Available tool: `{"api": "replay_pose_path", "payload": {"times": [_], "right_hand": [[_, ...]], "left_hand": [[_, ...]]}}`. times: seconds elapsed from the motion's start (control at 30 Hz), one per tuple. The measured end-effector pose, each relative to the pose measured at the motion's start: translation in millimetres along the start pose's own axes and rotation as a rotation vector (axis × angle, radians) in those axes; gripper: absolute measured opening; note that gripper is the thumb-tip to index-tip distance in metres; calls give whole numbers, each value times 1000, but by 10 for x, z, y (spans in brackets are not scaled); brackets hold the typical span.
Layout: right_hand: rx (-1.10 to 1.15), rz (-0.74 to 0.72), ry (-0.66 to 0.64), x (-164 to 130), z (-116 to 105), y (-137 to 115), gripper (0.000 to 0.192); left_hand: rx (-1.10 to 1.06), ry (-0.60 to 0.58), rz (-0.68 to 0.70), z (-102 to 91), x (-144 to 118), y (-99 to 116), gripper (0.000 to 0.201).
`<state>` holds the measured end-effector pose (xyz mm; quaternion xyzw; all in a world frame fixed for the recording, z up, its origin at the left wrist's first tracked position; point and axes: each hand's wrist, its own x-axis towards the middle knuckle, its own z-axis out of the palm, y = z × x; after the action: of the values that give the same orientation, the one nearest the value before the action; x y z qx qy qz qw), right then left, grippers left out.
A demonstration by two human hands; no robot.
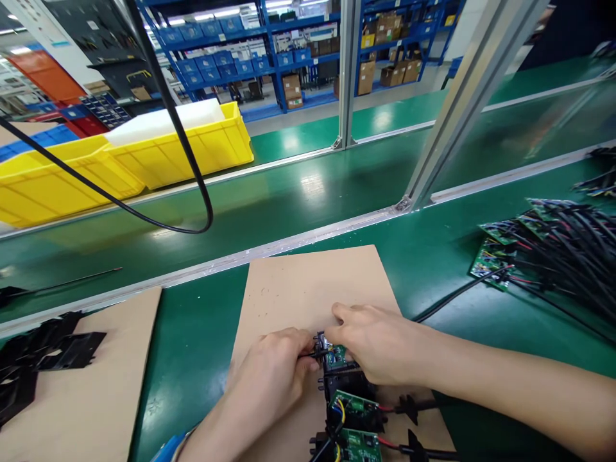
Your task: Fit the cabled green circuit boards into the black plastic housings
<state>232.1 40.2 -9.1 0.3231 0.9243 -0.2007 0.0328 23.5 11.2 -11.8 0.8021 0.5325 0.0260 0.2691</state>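
Peeking past right hand (378,340): green circuit board (337,357), black housing (342,380).

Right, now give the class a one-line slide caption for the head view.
Left hand pinches a black cable as right hand works at a green circuit board above brown cardboard.

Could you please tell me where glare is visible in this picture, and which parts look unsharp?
Head view: white glare on the green belt. Head view: the cable bundle toward the right edge looks somewhat smeared; the left hand and right hand look comparatively clear.
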Motion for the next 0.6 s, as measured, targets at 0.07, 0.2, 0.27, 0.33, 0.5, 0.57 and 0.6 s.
{"api": "replay_pose_path", "payload": {"times": [0.07,0.2,0.27,0.33,0.5,0.57,0.6], "right_hand": [[16,6,8,-7,3,5,18],[23,-5,45,0,10,19,20],[24,-21,57,8,17,27,19],[29,-37,79,14,30,37,18],[38,-52,146,24,90,72,18],[24,-60,167,27,109,79,16],[19,-56,174,26,114,79,16]], "left_hand": [[69,85,66,23,-13,73,16],[125,314,190,145,-62,109,25],[112,390,233,214,-86,49,28],[100,444,277,272,-100,-22,29],[142,497,328,373,-137,-65,29],[156,475,372,390,-170,-65,29],[156,457,390,392,-186,-74,31]]}}
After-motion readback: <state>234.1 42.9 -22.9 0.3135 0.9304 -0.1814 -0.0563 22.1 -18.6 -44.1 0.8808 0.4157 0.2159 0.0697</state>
